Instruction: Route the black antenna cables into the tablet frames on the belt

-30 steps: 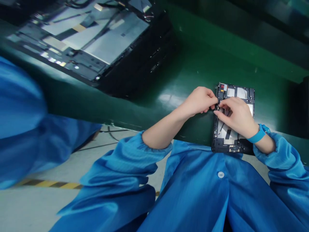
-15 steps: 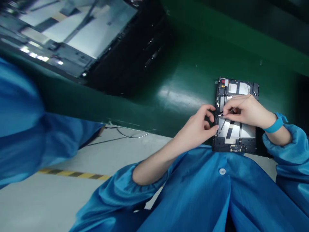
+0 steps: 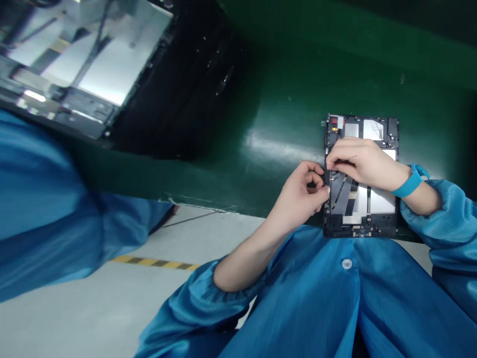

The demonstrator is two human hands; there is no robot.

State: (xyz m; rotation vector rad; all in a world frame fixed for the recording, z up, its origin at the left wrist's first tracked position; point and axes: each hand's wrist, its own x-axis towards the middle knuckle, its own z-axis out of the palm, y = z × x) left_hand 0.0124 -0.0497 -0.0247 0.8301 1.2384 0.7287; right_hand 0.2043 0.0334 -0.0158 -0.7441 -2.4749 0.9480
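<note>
An opened tablet (image 3: 383,201), its inner boards, ribbon cables and silvery plates exposed, lies on the green table near its front edge. At its left side, my left hand (image 3: 300,191) has curled fingers, with thumb and fingertips against the frame's edge. My right hand (image 3: 357,156), wearing a blue wrist strap (image 3: 408,184), reaches over the tablet from the right. Its thumb and index finger are pinched together at the left inner edge, on a thin dark wire (image 3: 350,158) that shows partly beside the fingers. The pinched end is hidden.
Another opened device (image 3: 108,64) looms large and blurred at upper left, beside a dark panel. A person's blue sleeve (image 3: 40,209) is at the left. The green tabletop (image 3: 276,114) runs across, with yellow-black floor tape (image 3: 156,262) below its edge.
My right hand has moved left and slightly up along the tablet's left inner edge. My left hand has stayed beside the frame. The whole view has shifted a little.
</note>
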